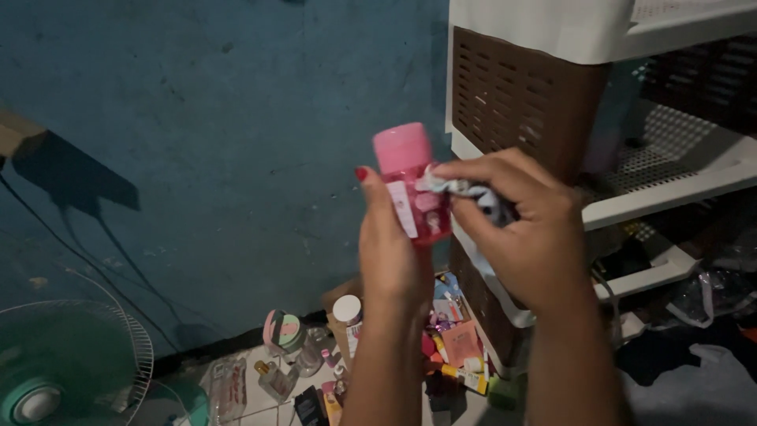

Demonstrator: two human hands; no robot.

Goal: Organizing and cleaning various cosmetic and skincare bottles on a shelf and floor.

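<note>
From the head camera, both hands are raised in front of a blue-green wall [221,126]. The left hand [390,252] is wrapped around a small pink bottle [412,189] with a rounded pink cap, thumb up along its left side, its nail painted red; the bottle stands upright, held about mid-frame, just left of a plastic drawer unit [544,95]. The right hand [524,229] is bunched around a crumpled pale cloth [465,193] — fingers pressed together over it, pushing the cloth against the bottle's right side, where a label with small pictures shows.

The drawer unit has a white frame and brown slatted fronts; one white drawer sticks out to the right, behind the right hand.

Below the hands, on the floor by the wall, lies a clutter of small toiletries: a white-capped bottle [347,312], a round tin in pink and green [282,330], a clear glass bottle with a gold top [272,379], and a heap of colourful packets [457,339] at the foot of the drawers. At bottom left stands a green fan [67,363] with a wire guard. Dark cloth [678,355] lies at the lower right — what else is there I cannot make out.
</note>
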